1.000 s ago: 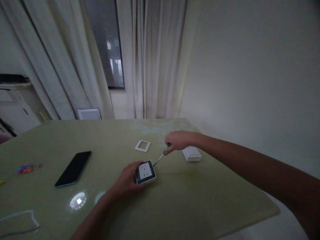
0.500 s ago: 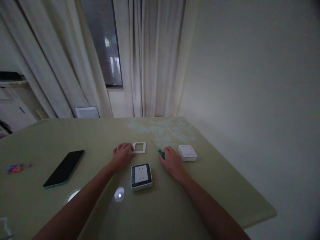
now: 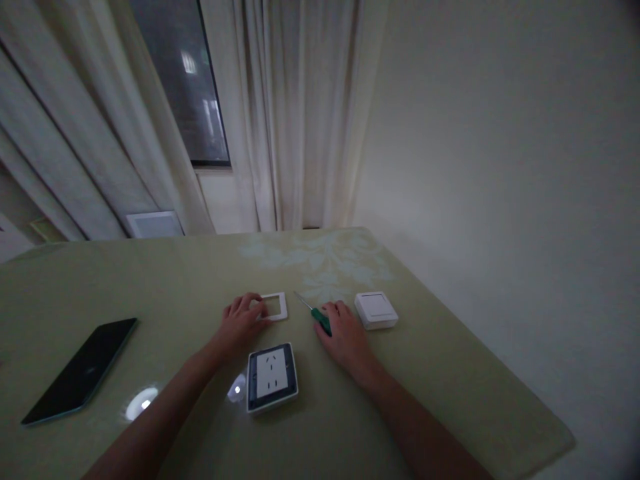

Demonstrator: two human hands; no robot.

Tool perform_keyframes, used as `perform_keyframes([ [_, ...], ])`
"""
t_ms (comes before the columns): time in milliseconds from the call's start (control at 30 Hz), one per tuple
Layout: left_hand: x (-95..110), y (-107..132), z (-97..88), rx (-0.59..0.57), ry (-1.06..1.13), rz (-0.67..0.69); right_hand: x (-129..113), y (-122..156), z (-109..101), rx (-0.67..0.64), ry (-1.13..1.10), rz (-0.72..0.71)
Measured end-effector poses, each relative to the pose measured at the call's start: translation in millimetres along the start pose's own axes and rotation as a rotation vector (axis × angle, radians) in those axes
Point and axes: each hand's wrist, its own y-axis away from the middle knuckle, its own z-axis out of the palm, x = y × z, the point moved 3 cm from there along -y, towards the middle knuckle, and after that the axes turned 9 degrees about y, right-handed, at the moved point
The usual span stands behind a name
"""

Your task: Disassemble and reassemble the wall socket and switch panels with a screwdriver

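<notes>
My left hand [image 3: 244, 319] has its fingers closed on the left side of a white square socket frame [image 3: 283, 307], which lies flat and is partly hidden by the fingers. My right hand [image 3: 343, 331] rests on the table, closed around the green handle of a screwdriver [image 3: 320, 320]; its thin metal shaft points away to the upper left. Between my forearms sits a wall socket [image 3: 273, 375] in a white box, its dark inner rim exposed around the white face. A white switch box [image 3: 376, 310] stands just right of my right hand.
A black tablet [image 3: 83, 370] lies to the left on the table's pale green cover [image 3: 190, 273]. Light reflections shine near my left forearm. The wall [image 3: 475, 200] runs along the table's right side, and curtains [image 3: 295, 133] hang behind it.
The view has shifted, so the tablet and socket appear lower and farther left. My left fingers now cover more of the frame's left side. My right hand stays on the screwdriver.
</notes>
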Motion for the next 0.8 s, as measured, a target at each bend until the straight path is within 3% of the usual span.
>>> perform_keyframes([
  [100,5,13,-8.5,-0.007,0.035,0.039,-7,9,-11,0.038,-0.056,-0.082],
  [233,15,65,-21.7,0.029,0.155,0.178,-32,26,-25,0.073,-0.330,-0.328],
  [300,22,91,-23.7,0.048,0.257,0.263,-47,33,-26,0.016,-0.435,-0.473],
  [400,33,115,-19.1,-0.024,0.310,0.338,-59,37,-20,-0.084,-0.452,-0.592],
  [600,38,125,-12.1,0.000,0.362,0.250,-50,34,-9,-0.192,-0.390,-0.626],
  [800,39,128,-13.6,0.006,0.319,0.264,-45,33,-10,-0.246,-0.434,-0.652],
])
